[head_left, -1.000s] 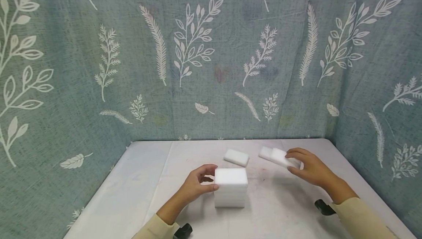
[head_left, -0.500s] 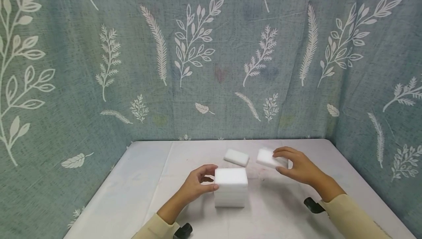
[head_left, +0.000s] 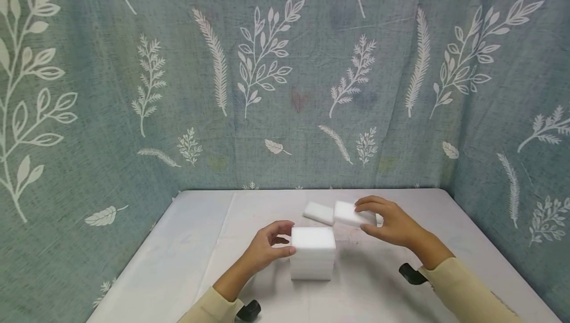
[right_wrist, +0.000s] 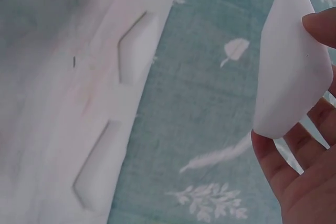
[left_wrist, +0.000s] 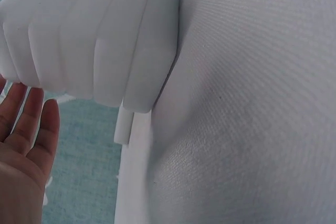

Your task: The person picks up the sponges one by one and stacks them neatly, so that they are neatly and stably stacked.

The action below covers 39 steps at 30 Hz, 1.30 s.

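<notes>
A neat stack of white melamine sponges (head_left: 312, 261) stands on the white-covered table. At its left side is my left hand (head_left: 265, 250), thumb by the front corner and fingers by the back one. In the left wrist view, extended fingertips touch the upper layers of the stack (left_wrist: 100, 40). My right hand (head_left: 394, 224) grips one white melamine sponge (head_left: 345, 213) by its right end, behind and right of the stack. The right wrist view shows this held sponge (right_wrist: 291, 64) between thumb and fingers, raised off the table.
One loose sponge (head_left: 318, 212) lies behind the stack. Another loose sponge (head_left: 379, 218) is mostly hidden behind the held one. A blue-green leaf-patterned curtain (head_left: 276, 90) encloses the back and sides of the table (head_left: 213, 224).
My right hand has carried its sponge leftward, from above the loose sponge at the right toward the stack. The left hand and the stack have stayed in place.
</notes>
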Available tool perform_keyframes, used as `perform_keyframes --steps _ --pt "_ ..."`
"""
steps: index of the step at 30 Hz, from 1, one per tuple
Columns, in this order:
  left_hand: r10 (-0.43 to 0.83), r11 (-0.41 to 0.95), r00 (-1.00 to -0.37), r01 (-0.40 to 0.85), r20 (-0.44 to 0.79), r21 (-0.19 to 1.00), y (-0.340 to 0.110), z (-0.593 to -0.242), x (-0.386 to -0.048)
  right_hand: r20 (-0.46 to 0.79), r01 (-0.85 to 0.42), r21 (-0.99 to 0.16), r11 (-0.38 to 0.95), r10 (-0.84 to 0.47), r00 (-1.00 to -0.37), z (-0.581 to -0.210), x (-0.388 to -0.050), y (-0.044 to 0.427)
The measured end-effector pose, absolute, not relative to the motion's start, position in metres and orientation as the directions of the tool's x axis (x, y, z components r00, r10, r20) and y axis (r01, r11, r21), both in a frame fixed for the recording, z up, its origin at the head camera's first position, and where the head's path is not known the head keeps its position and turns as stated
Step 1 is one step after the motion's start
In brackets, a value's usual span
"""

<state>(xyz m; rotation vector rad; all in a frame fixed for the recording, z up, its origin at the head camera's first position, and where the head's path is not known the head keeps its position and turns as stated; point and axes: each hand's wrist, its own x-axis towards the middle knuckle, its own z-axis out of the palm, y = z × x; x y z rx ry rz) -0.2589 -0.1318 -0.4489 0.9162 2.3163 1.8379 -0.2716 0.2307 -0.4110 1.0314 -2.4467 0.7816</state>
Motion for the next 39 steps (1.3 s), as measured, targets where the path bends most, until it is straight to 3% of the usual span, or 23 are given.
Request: perform_keyframes --steps 39 --pt "0.473 0.109 -0.823 0.410 0.316 0.905 -0.130 -0.449 -0.257 0.566 -0.883 -0.296 0.364 -0.678 -0.469 -0.410 -0.268 0.166"
